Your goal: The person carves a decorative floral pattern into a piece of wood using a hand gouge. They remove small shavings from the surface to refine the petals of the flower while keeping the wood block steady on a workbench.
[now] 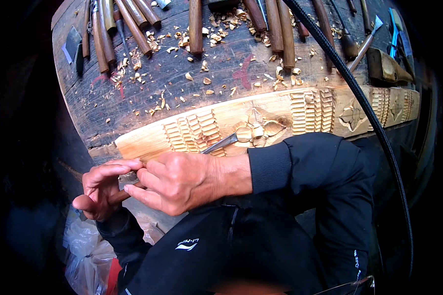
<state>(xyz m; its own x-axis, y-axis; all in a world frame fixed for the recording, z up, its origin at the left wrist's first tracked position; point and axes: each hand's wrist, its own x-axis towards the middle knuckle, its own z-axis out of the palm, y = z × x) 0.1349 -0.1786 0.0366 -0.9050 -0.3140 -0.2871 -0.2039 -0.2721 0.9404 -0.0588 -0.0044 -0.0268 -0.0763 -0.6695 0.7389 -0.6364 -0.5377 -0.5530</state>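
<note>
A wood-carving gouge (222, 143) slants across the near side of a long pale carved board (145, 142). My right hand (177, 182) is closed around it, back of the hand up, with the metal blade coming out past the wrist. The blade's tip touches or nearly touches a carved four-petal flower (256, 132); which of the two I cannot tell. My left hand (102, 189) is curled at the end of the wooden handle (119, 196), thumb apart, fingertips meeting the right hand's fingers. Its palm is partly hidden. Rows of notched carving (194, 132) lie beside the flower.
Several wooden-handled carving tools (196, 29) lie along the bench's far side. Wood chips (157, 105) are scattered over the dark bench (98, 98). A black cable (352, 81) hangs across the right. At right lies a wooden block (386, 66); plastic bags (86, 255) sit below left.
</note>
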